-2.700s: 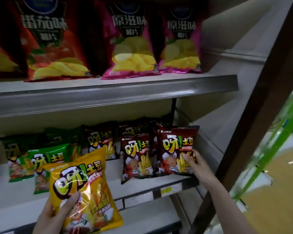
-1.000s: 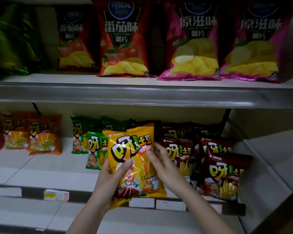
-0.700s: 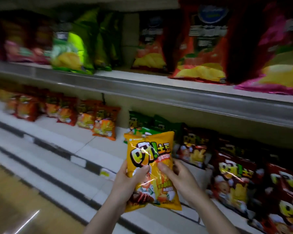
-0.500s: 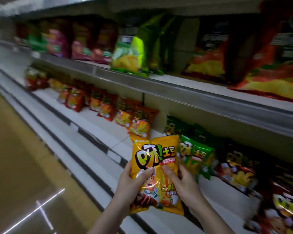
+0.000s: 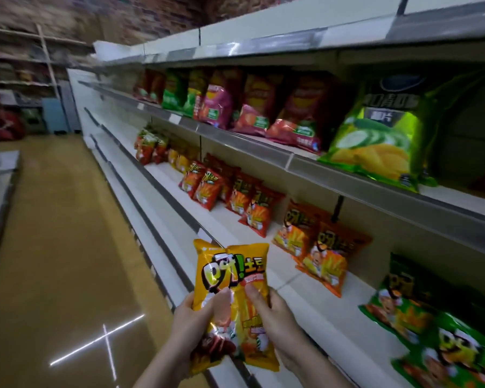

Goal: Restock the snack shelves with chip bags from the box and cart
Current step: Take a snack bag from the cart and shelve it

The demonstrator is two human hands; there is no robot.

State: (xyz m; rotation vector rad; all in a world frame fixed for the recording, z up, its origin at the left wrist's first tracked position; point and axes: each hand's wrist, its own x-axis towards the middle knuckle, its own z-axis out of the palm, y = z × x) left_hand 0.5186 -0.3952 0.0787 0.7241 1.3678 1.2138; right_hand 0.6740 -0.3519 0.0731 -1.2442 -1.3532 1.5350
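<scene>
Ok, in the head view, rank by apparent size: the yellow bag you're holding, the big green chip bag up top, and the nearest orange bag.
1. Green chip bag, largest.
2. Yellow bag, though nearness to the camera inflates it.
3. Orange bag, smallest; it may match the yellow one in reality.

Dim light is filling the aisle. Glare is streaking the floor (image 5: 67, 275). Edges are blurring and bending outward.

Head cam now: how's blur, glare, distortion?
Head view: dim overall; far aisle end smeared by motion blur; yellow bag in the left hand and right hand fairly sharp; bright cross-shaped glare on the floor; wide-angle lens bends the shelf edges.
</scene>
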